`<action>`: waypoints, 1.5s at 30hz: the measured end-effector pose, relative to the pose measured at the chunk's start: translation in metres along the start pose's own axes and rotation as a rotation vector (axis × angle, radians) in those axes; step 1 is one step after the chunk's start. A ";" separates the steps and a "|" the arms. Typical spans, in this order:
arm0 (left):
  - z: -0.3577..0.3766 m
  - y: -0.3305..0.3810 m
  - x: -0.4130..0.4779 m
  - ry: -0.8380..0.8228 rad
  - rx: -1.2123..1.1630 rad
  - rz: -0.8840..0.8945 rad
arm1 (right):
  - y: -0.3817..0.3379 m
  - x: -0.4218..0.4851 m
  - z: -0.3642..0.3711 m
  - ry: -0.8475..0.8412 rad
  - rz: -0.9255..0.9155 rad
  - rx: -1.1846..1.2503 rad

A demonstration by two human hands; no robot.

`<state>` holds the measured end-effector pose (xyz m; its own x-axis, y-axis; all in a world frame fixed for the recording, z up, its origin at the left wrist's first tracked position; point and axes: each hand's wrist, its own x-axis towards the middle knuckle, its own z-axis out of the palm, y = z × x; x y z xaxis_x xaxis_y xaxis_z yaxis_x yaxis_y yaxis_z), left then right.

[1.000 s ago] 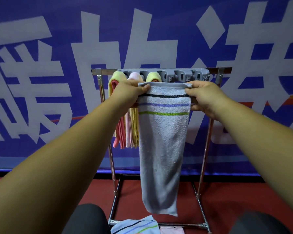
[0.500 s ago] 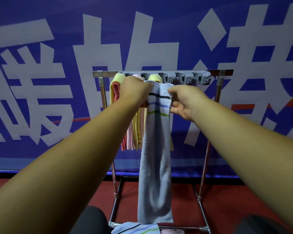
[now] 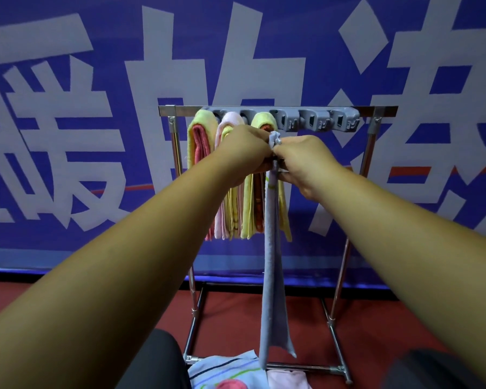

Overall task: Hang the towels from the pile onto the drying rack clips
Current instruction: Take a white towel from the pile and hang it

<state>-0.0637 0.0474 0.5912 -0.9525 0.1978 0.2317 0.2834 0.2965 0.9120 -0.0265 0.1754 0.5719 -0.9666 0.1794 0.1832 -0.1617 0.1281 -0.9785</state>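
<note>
You face a blue banner (image 3: 68, 37) with big white characters (image 3: 289, 85); a red floor (image 3: 236, 318) runs below the banner.

1. A blue banner (image 3: 68, 37) covers the whole far wall, from the left edge of the view to the right.
2. Huge white characters (image 3: 56, 141) are printed across it, cut off at the top and at both sides.
3. A thin red stripe (image 3: 404, 172) crosses the banner at mid-height, rising slightly toward the right.
4. A paler blue band (image 3: 96, 258) runs along the banner's bottom, with a dark edge (image 3: 17, 276) just under it where the wall meets the ground.
5. The floor (image 3: 230, 313) is a dull, smooth red, reaching from the near side to the far wall.
6. Light falls softly and evenly over banner and floor.
</note>
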 end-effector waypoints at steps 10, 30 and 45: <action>0.001 -0.022 -0.004 0.041 -0.016 0.145 | 0.003 0.001 -0.018 0.000 -0.044 0.050; 0.023 -0.062 -0.022 -0.443 -0.516 -0.002 | 0.014 0.022 -0.068 0.082 0.170 0.552; 0.022 -0.020 0.031 -0.126 -0.568 -0.167 | 0.080 -0.027 -0.052 -0.254 0.190 0.380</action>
<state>-0.0961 0.0680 0.5731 -0.9486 0.3109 0.0591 -0.0062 -0.2050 0.9788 -0.0031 0.2317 0.4936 -0.9963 -0.0845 0.0153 0.0070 -0.2574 -0.9663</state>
